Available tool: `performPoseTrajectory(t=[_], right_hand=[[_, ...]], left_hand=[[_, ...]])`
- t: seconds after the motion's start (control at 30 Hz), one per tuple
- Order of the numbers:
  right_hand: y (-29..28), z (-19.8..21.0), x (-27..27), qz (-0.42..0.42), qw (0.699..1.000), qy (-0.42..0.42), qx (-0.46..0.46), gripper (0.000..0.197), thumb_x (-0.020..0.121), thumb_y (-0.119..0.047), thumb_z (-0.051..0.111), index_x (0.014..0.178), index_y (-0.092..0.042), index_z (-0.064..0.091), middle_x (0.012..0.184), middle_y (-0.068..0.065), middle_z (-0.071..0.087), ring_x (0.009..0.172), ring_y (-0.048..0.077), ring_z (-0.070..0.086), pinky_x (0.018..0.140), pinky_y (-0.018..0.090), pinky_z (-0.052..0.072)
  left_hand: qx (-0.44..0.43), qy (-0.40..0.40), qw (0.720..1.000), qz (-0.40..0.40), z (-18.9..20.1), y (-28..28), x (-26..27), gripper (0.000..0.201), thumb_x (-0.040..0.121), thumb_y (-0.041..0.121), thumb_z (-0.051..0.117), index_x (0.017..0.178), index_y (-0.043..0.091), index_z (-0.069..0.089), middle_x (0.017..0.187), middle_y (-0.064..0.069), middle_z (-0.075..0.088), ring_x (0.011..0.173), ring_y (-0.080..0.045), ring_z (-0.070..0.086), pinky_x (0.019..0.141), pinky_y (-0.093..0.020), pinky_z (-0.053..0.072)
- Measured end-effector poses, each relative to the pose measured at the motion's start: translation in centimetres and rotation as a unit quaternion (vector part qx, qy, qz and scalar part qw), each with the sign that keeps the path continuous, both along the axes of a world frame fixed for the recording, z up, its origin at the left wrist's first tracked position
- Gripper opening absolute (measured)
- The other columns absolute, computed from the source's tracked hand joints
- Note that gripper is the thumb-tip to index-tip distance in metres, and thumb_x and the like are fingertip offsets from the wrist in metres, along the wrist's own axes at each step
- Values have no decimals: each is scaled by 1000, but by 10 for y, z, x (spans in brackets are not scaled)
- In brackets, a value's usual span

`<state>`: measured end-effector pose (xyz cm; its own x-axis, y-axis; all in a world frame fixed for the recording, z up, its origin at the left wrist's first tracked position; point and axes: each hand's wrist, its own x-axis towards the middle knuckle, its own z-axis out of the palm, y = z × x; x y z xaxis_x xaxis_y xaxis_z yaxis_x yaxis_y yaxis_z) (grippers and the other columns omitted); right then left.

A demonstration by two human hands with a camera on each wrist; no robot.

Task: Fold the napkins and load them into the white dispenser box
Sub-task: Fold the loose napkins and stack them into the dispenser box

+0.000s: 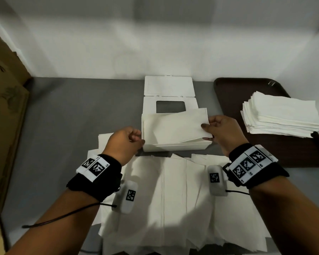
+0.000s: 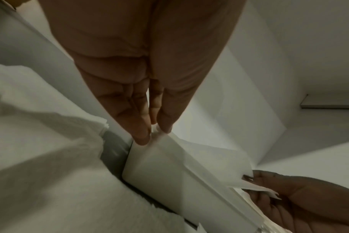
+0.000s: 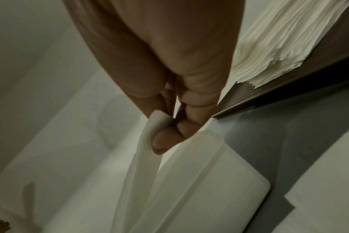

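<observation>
Folded napkin (image 1: 175, 126) pinched at each end, left hand (image 1: 124, 142) and right hand (image 1: 222, 131), over the open box (image 1: 173, 146). Thin, limp paper (likely tear-prone); best gripped by the corners.

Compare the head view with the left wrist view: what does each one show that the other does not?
Only the head view shows the dark brown plastic tray carrying a stack of white paper napkins, the brown cardboard boxes at the left, and the dispenser's open lid with its rectangular window.

Only the left wrist view shows the left hand's fingertips from below, pinching the paper's corner.

Both show the folded white napkin, held by the left hand and right hand over the white plastic dispenser box.
</observation>
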<state>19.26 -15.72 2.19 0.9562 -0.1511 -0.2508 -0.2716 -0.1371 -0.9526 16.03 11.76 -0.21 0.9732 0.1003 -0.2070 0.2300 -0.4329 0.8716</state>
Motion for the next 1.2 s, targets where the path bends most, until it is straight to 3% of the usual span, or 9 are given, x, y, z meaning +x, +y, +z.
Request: performPoseTrajectory(t=[0.1, 0.23, 0.4, 0.53, 0.7, 0.93, 1.03, 1.13, 1.2], right_hand=[[5, -2, 5, 8, 999, -8, -44, 10, 86, 2, 66, 97, 2, 64, 81, 10, 67, 69, 16, 67, 55, 25, 59], [9, -7, 9, 17, 995, -18, -100, 11, 85, 1, 68, 95, 2, 64, 76, 10, 65, 59, 9, 67, 45, 17, 51], [4, -9, 10, 24, 971, -45, -234, 26, 82, -19, 74, 105, -10, 67, 91, 4, 70, 78, 15, 65, 68, 22, 50], [-11, -1, 1, 26, 949, -73, -307, 32, 82, -25, 74, 111, -12, 65, 96, 2, 66, 86, 15, 61, 80, 25, 46], [-45, 1, -27, 25, 954, -73, -291, 24, 82, -26, 74, 102, -14, 67, 88, -2, 67, 78, 9, 60, 65, 13, 42], [-110, -22, -97, 50, 960, 9, -276, 18, 80, -28, 76, 90, -16, 69, 85, 3, 71, 80, 20, 68, 79, 38, 57], [-131, -34, -123, 69, 957, 47, -277, 21, 79, -29, 77, 90, -14, 67, 86, 5, 70, 83, 23, 68, 81, 44, 57], [-142, -43, -139, 88, 945, 69, -308, 22, 81, -33, 75, 85, -14, 65, 78, 4, 68, 76, 21, 66, 77, 41, 57], [-144, -47, -146, 92, 941, 75, -316, 25, 82, -34, 73, 70, -17, 59, 67, -1, 62, 65, 18, 60, 70, 35, 55]], left_hand=[[-23, -1, 1000, 9, -4, -1, 1, 19, 83, 4, 66, 100, 11, 62, 94, -19, 65, 82, -26, 65, 53, -22, 52], [-19, -1, 1000, 1, -6, 0, 3, 17, 83, 6, 67, 98, 12, 62, 86, -11, 60, 78, -22, 63, 53, -21, 51], [58, -23, 998, 9, 1, -3, -2, 17, 85, 18, 67, 100, 18, 59, 81, 1, 59, 72, -18, 58, 61, -22, 45], [121, -50, 991, 1, 17, -15, -10, 13, 88, 27, 64, 97, 20, 58, 73, 3, 55, 64, -12, 53, 54, -20, 34], [108, -62, 991, -51, 30, -51, -26, 11, 89, 29, 62, 92, 18, 60, 65, 4, 58, 61, -14, 56, 57, -25, 40], [87, -17, 985, -149, 14, -124, -62, 13, 87, 32, 63, 83, 20, 62, 76, 4, 65, 74, -18, 64, 68, -35, 53], [111, -5, 976, -187, 5, -150, -79, 15, 87, 34, 62, 85, 19, 62, 77, 6, 64, 69, -13, 58, 67, -27, 48], [146, 9, 970, -192, -4, -172, -92, 22, 86, 36, 63, 98, 18, 60, 90, 6, 64, 78, -10, 56, 70, -21, 42], [160, 23, 971, -178, -7, -184, -99, 30, 85, 37, 65, 106, 17, 57, 97, 4, 61, 86, -14, 57, 77, -24, 43]])
